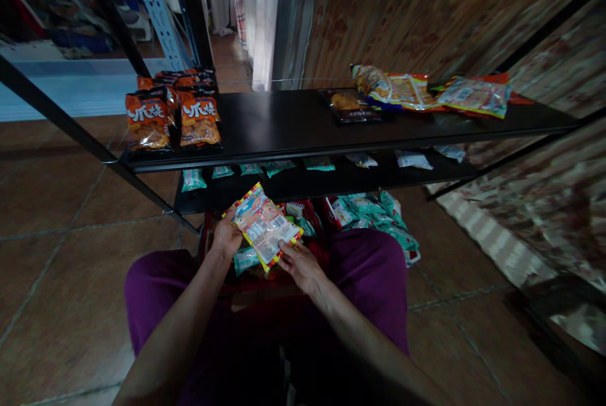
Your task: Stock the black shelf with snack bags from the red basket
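Low between the knees, over a red basket (326, 253): packet (266, 226), flat and tilted, barcode side up, gripped from both sides. At its left edge, left hand (226, 238), fingers closed on the wrapper, thumb on top. At its lower right corner, right hand (298, 265), fingers (286, 245) pinched on the edge, barely parted. Beneath and just behind, in the basket, more packs, with teal packs (379, 216) heaped just right of it. On either side, purple trousers (374, 273), and beyond them tiled floor (57, 216). Straight ahead, lower shelf (303, 186), black, with small packs (279, 168) in a spaced row along its back. Above that, top shelf (284, 125): orange bags (173, 112) in two rows at the left end, dark pack (350, 107) right of the middle, bright packs (428, 93) overlapping just beside it toward the right end. Behind all this, brown panelled wall (388, 8).
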`<move>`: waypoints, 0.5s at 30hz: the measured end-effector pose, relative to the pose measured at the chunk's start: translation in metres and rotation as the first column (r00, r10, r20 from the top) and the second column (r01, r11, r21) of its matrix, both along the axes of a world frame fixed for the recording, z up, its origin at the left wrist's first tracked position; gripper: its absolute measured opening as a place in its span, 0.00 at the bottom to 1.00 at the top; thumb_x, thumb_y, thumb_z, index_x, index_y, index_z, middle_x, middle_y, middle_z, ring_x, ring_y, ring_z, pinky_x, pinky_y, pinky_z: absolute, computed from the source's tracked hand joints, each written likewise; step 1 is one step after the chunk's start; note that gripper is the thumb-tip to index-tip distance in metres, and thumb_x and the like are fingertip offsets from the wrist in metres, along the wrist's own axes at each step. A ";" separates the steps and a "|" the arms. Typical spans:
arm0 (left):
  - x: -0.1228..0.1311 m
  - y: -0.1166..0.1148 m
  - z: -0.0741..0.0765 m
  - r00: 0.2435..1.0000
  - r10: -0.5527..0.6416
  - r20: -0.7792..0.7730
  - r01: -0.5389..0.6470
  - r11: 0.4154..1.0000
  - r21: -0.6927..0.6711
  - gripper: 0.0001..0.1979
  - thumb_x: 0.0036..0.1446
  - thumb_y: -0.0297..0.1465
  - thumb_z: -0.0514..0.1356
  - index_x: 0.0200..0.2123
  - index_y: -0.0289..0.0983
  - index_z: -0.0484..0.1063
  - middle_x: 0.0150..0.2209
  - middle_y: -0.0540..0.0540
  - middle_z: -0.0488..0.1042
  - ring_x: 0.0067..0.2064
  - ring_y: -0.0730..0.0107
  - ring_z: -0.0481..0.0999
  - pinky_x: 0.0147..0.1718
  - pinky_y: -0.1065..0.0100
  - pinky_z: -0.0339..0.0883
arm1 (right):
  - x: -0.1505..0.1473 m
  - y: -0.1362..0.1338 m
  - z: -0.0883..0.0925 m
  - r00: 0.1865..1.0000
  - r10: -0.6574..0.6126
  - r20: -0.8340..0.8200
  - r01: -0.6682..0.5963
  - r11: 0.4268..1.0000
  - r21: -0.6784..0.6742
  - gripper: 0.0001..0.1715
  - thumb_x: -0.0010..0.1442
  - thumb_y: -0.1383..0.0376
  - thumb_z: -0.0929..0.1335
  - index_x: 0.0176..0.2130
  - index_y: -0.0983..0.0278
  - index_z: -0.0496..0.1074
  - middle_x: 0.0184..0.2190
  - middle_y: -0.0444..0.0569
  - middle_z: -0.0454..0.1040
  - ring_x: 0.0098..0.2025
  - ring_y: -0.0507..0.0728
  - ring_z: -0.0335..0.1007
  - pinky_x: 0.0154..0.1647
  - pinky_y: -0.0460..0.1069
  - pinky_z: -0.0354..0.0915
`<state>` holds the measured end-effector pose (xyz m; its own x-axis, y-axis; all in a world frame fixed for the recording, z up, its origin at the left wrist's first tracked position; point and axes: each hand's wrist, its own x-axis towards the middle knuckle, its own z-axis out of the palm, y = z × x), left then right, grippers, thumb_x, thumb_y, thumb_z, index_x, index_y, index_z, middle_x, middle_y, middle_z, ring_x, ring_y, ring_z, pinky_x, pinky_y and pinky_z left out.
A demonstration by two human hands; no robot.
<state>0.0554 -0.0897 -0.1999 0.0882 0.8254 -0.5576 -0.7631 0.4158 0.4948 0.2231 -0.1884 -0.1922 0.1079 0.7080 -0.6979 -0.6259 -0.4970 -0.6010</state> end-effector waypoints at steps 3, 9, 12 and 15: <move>-0.001 0.001 -0.002 0.999 -0.036 -0.001 0.036 0.998 -0.045 0.14 0.60 0.30 0.55 0.47 0.33 0.71 0.37 0.42 0.79 0.35 0.65 0.78 0.42 0.62 0.70 | 0.000 -0.001 -0.003 1.000 -0.004 -0.016 0.005 1.000 0.021 0.21 0.34 0.66 0.79 0.31 0.61 0.72 0.29 0.41 0.77 0.32 0.51 0.73 0.36 0.48 0.69; -0.001 0.003 0.003 0.998 -0.065 0.007 0.066 0.995 -0.075 0.11 0.59 0.30 0.55 0.44 0.33 0.71 0.34 0.44 0.79 0.34 0.64 0.79 0.42 0.60 0.71 | -0.001 -0.005 -0.005 0.999 0.002 -0.040 0.001 0.999 0.053 0.21 0.33 0.67 0.79 0.29 0.62 0.72 0.27 0.41 0.77 0.30 0.51 0.73 0.37 0.49 0.69; -0.001 0.003 0.007 0.999 -0.047 -0.025 0.045 0.995 -0.094 0.10 0.59 0.29 0.56 0.43 0.33 0.72 0.35 0.43 0.79 0.35 0.63 0.79 0.43 0.60 0.71 | 0.001 -0.007 -0.004 0.998 0.018 -0.056 -0.013 0.996 0.087 0.21 0.34 0.66 0.79 0.30 0.62 0.72 0.29 0.41 0.77 0.31 0.50 0.72 0.37 0.48 0.68; -0.001 0.000 0.010 0.999 -0.021 -0.049 0.017 0.997 -0.069 0.10 0.58 0.28 0.57 0.42 0.32 0.72 0.35 0.42 0.79 0.35 0.63 0.79 0.43 0.61 0.71 | 0.005 -0.007 -0.005 0.993 0.013 -0.118 -0.005 0.998 0.068 0.20 0.37 0.61 0.79 0.31 0.61 0.72 0.29 0.42 0.76 0.30 0.50 0.71 0.35 0.47 0.68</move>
<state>0.0546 -0.0895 -0.1899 0.0741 0.7836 -0.6169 -0.7296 0.4643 0.5021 0.2277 -0.1956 -0.1970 0.0210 0.7546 -0.6559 -0.6906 -0.4634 -0.5553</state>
